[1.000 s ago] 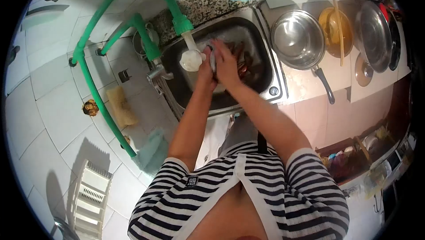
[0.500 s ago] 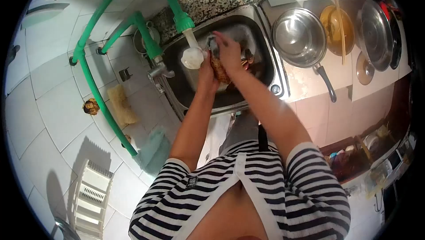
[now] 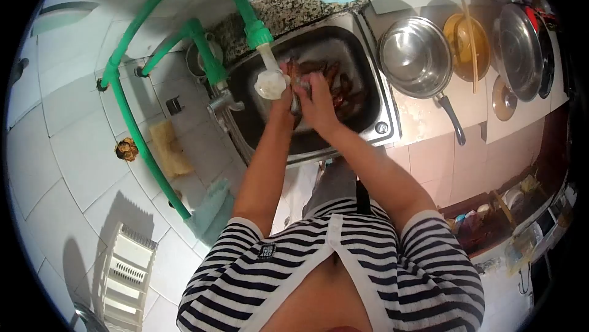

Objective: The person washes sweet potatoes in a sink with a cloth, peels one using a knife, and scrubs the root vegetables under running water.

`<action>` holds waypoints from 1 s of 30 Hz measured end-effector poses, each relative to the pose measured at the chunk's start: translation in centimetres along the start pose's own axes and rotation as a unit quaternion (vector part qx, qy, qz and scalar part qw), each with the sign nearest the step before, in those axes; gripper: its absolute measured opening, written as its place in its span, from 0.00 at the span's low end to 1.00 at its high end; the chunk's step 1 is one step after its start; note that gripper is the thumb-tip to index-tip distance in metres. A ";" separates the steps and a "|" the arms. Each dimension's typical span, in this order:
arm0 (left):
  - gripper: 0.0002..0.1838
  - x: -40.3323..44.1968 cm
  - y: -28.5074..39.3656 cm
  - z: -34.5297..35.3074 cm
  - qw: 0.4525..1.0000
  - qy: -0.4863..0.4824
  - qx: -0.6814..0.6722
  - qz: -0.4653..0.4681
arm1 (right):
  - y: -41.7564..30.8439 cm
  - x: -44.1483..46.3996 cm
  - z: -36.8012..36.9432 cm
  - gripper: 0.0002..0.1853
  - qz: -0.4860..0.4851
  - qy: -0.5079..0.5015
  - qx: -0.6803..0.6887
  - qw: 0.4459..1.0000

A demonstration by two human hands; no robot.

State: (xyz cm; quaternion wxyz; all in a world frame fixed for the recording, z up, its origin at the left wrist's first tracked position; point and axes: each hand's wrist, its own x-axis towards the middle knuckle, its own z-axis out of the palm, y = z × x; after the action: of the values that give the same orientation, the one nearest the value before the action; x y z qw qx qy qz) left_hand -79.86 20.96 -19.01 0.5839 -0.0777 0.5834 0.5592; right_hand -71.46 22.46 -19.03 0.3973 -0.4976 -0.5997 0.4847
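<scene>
Both hands are over the steel sink [image 3: 245,128], close together beside the white tap nozzle [image 3: 270,84]. My left hand [image 3: 284,100] is closed round a reddish-brown item [image 3: 292,69], partly hidden by the fingers and the nozzle. My right hand [image 3: 317,100] is closed on a dark greyish object [image 3: 296,104] pressed against that item; its exact kind is too small to tell. Several reddish-brown pieces [image 3: 345,91] lie in the sink to the right of the hands.
A steel saucepan [image 3: 415,56] with a black handle stands right of the sink. Beyond it are a yellow bowl [image 3: 457,44] with chopsticks [image 3: 470,44] across it and a steel lid [image 3: 519,53]. Green pipes [image 3: 138,129] run along the left.
My hands have shifted and turned over the sink. The greyish object now points down between them, and more of the reddish-brown pieces shows behind them.
</scene>
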 end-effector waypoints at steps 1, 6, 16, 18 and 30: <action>0.17 -0.9 0.4 0.7 1.000 -0.001 -0.007 0.001 | 0.1 0.3 0.1 0.08 -0.010 0.006 0.013 1.000; 0.18 0.0 1.2 -1.3 1.000 0.007 -0.017 -0.022 | -1.5 1.9 0.1 0.10 0.067 -0.010 0.026 0.997; 0.20 -1.1 1.1 0.5 0.996 0.066 0.057 0.018 | -2.3 1.8 0.6 0.14 0.109 -0.023 -0.023 0.994; 0.18 0.3 2.1 -1.1 1.000 0.018 0.014 0.016 | -2.3 0.8 0.2 0.15 0.097 -0.030 -0.031 0.994; 0.25 2.4 1.6 -2.3 0.999 -0.040 0.000 0.010 | -1.0 -2.1 0.6 0.16 0.064 -0.046 -0.061 0.995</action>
State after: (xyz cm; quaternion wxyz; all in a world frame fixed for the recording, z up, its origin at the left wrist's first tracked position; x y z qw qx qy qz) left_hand -83.15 21.19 -20.66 0.6011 -0.0498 0.5605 0.5675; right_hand -71.83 20.21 -18.20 0.3063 -0.5359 -0.6126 0.4937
